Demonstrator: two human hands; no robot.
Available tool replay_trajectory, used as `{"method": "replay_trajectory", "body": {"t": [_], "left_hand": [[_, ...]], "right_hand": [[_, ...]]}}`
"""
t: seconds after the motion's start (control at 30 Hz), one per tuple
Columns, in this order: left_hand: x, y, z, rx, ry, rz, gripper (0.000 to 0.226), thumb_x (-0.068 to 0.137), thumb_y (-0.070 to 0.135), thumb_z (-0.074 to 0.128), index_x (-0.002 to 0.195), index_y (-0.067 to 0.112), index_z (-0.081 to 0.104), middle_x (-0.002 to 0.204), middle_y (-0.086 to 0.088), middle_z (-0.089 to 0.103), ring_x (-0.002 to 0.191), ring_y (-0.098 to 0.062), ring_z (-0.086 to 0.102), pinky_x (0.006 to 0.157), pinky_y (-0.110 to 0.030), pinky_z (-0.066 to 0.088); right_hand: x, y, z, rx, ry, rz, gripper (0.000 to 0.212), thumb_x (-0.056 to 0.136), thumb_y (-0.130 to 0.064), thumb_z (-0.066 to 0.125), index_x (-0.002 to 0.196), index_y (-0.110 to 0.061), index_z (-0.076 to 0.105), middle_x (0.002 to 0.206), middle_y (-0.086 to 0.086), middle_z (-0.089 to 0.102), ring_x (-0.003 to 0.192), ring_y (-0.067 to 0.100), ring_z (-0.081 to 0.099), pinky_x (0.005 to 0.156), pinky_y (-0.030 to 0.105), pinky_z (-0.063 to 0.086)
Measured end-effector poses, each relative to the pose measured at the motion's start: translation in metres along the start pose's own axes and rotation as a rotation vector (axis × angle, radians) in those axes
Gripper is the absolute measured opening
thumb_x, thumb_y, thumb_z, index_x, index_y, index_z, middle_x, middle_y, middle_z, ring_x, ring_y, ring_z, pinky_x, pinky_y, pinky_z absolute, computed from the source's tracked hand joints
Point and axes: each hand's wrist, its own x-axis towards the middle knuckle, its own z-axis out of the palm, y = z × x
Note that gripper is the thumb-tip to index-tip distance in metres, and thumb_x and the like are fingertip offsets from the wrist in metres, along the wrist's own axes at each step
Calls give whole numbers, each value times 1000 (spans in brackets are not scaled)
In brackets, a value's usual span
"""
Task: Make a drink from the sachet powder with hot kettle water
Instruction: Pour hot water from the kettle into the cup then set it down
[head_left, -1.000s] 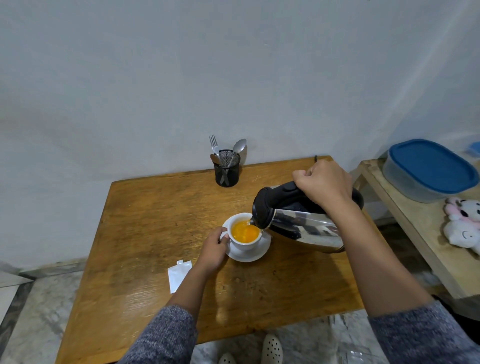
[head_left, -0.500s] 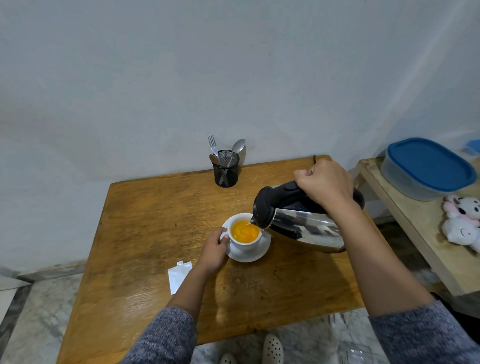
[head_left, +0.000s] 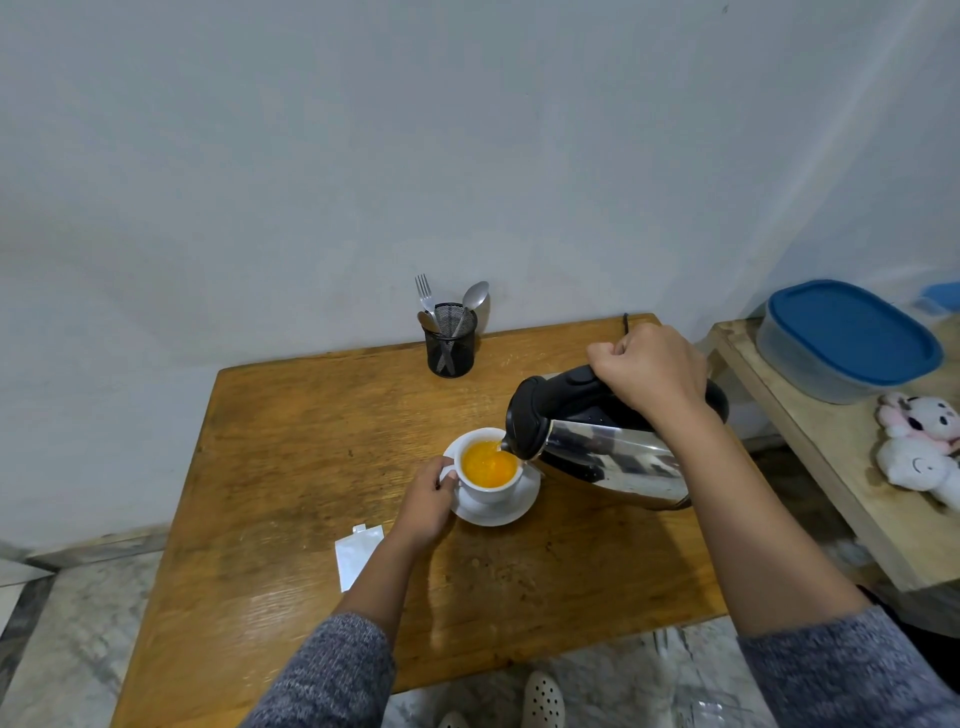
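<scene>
Wooden table (head_left: 291, 457) against pale wall. Right hand (head_left: 649, 371) clenched in a full grip around black handle of steel kettle (head_left: 613, 457), tilted, spout just over white cup (head_left: 491, 470) of orange drink on saucer (head_left: 493, 512). Left hand (head_left: 428, 501) pinching cup's handle; torn sachet (head_left: 356, 556) just left of that wrist.

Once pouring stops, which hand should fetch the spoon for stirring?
Probably left. The right hand grips the tilted kettle; the left hand only steadies the cup, and the spoon stands behind it.
</scene>
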Motion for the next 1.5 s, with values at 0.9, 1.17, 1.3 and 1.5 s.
{"method": "replay_trajectory", "body": {"t": [0.9, 1.17, 1.3, 1.5], "left_hand": [[-1, -2, 7, 47, 45, 45, 30, 97, 25, 38, 123, 17, 50, 129, -5, 50, 107, -13, 43, 90, -30, 37], [0, -6, 14, 26, 91, 119, 18, 97, 22, 37, 107, 22, 52, 110, -3, 54, 103, -19, 51, 84, -31, 38], [-1, -8, 22, 43, 140, 109, 23, 98, 22, 35, 114, 20, 52, 113, 0, 52, 104, -16, 49, 87, -30, 38], [0, -9, 26, 46, 184, 115, 26, 98, 22, 34, 116, 17, 51, 111, 0, 49, 104, -16, 47, 89, -31, 37]], "right_hand": [[-4, 22, -5, 116, -26, 87, 42, 78, -31, 49, 41, -18, 35, 41, -4, 30, 41, 18, 32, 49, 25, 29], [-7, 50, -11, 436, 25, 336, 42, 78, -29, 53, 43, -13, 39, 42, 3, 36, 42, 22, 34, 49, 29, 29], [-9, 62, -14, 585, 24, 440, 36, 82, -33, 51, 55, -9, 56, 49, 7, 50, 48, 23, 46, 54, 30, 36], [-4, 87, -22, 857, 153, 646, 27, 81, -34, 56, 71, -9, 61, 57, 6, 56, 46, 21, 50, 49, 31, 39]]}}
